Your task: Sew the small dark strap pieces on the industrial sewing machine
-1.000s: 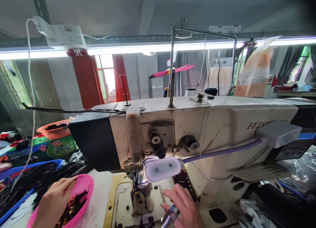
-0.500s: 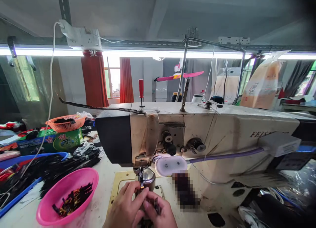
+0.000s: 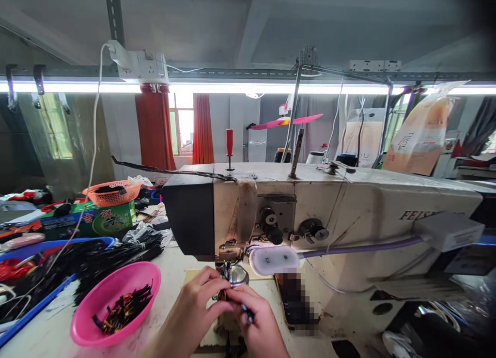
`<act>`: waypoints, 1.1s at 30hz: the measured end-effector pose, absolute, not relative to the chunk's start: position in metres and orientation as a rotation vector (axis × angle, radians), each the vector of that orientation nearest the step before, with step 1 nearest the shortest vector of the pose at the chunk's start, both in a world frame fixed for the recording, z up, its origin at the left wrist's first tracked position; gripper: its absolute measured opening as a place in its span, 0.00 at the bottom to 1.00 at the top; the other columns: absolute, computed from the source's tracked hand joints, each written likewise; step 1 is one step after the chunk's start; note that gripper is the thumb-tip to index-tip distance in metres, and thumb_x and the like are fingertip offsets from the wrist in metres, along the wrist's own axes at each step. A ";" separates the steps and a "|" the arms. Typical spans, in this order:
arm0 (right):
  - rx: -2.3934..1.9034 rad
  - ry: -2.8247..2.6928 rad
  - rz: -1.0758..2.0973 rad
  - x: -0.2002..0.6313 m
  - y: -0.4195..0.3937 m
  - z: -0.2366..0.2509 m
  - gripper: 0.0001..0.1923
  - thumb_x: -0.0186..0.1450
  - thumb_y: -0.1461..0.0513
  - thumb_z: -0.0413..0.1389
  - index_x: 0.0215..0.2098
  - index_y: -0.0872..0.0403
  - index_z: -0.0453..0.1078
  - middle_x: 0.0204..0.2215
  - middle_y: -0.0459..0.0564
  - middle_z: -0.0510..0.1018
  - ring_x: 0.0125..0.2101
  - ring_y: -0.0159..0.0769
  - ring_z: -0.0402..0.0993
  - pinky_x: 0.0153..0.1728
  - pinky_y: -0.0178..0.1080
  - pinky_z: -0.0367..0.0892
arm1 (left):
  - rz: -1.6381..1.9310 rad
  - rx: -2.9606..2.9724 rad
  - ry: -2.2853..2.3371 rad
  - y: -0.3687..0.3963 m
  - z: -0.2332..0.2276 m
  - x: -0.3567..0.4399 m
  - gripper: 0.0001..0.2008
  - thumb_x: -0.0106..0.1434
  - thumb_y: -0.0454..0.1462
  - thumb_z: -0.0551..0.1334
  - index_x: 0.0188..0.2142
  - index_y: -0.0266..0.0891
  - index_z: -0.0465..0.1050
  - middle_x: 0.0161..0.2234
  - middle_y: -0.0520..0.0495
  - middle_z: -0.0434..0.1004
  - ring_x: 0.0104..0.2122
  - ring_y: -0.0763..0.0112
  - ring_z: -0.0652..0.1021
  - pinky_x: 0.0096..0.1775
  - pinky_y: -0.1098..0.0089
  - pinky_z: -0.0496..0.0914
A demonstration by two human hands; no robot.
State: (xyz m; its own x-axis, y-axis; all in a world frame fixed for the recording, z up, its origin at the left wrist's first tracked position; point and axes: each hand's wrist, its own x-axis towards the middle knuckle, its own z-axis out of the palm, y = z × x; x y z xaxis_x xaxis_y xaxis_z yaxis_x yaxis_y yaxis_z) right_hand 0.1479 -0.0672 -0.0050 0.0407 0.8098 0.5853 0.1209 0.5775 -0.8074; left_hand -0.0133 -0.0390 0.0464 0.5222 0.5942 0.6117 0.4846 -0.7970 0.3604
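My left hand [image 3: 196, 309] and my right hand [image 3: 258, 314] meet fingertip to fingertip just below the needle area of a sewing machine [image 3: 349, 208]. Between their pinched fingers is a small black-and-gold strip [image 3: 222, 294], mostly covered by the fingers. A dark, shiny piece [image 3: 248, 313] shows in the curled fingers of my right hand; its kind is unclear. To the left stands a pink bowl [image 3: 83, 316] with several short black-and-gold strips [image 3: 123, 310] in it. An oval lamp [image 3: 274, 260] glows above my right hand.
A phone [image 3: 292, 304], partly blurred out, lies right of my hands. Left of the bowl are bundled black cords [image 3: 143, 249], a blue tray [image 3: 39, 305] and an orange basket [image 3: 112, 193]. A white cable [image 3: 95, 125] hangs at the left. A red screwdriver [image 3: 229, 143] stands on the machine.
The view has shifted, so the scene sits slightly further right. My hands have changed their grip: the right fingertips now reach up to the left ones, and the wrists are further apart.
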 end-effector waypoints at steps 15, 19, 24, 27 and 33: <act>-1.120 -1.705 0.184 0.159 -0.061 -0.003 0.18 0.57 0.72 0.48 0.39 0.51 0.73 0.32 0.47 0.78 0.35 0.38 0.76 0.35 0.37 0.67 | 1.232 2.301 0.819 -0.022 0.035 -0.013 0.16 0.59 0.26 0.57 0.38 0.38 0.83 0.28 0.47 0.83 0.26 0.71 0.82 0.30 0.76 0.76; -1.165 -1.601 0.174 0.157 -0.055 -0.011 0.11 0.61 0.68 0.46 0.36 0.50 0.68 0.30 0.45 0.76 0.31 0.37 0.77 0.31 0.36 0.68 | 1.218 2.134 0.770 -0.018 0.029 -0.014 0.17 0.59 0.26 0.57 0.37 0.37 0.84 0.28 0.45 0.83 0.25 0.70 0.83 0.28 0.77 0.76; -1.033 -1.707 -0.096 0.163 -0.050 -0.007 0.13 0.64 0.70 0.47 0.40 0.49 0.69 0.31 0.44 0.78 0.31 0.35 0.78 0.30 0.34 0.70 | 1.335 2.185 0.848 -0.018 0.032 -0.012 0.14 0.56 0.24 0.63 0.33 0.40 0.85 0.27 0.48 0.84 0.27 0.69 0.83 0.29 0.77 0.75; -0.934 -1.808 -0.297 0.166 -0.050 -0.001 0.13 0.64 0.71 0.50 0.43 0.50 0.67 0.31 0.45 0.78 0.31 0.34 0.77 0.30 0.34 0.71 | 1.497 2.325 0.844 -0.020 0.031 -0.009 0.13 0.57 0.24 0.62 0.33 0.40 0.83 0.29 0.49 0.84 0.29 0.67 0.83 0.33 0.73 0.75; -0.937 -1.789 -0.466 0.158 -0.051 0.000 0.11 0.68 0.69 0.50 0.47 0.56 0.69 0.34 0.53 0.76 0.33 0.39 0.75 0.32 0.39 0.73 | 1.448 2.806 0.871 -0.034 0.030 -0.007 0.14 0.64 0.24 0.52 0.39 0.36 0.74 0.32 0.44 0.79 0.29 0.63 0.80 0.30 0.66 0.76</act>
State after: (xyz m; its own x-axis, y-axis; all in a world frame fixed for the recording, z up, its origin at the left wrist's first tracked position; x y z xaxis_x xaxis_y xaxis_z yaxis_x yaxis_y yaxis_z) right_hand 0.1583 -0.0512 0.0001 -0.1784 0.3807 0.9073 0.7750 0.6226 -0.1088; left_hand -0.0067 -0.0336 0.0298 0.4699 0.3945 0.7897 0.5123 -0.8504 0.1200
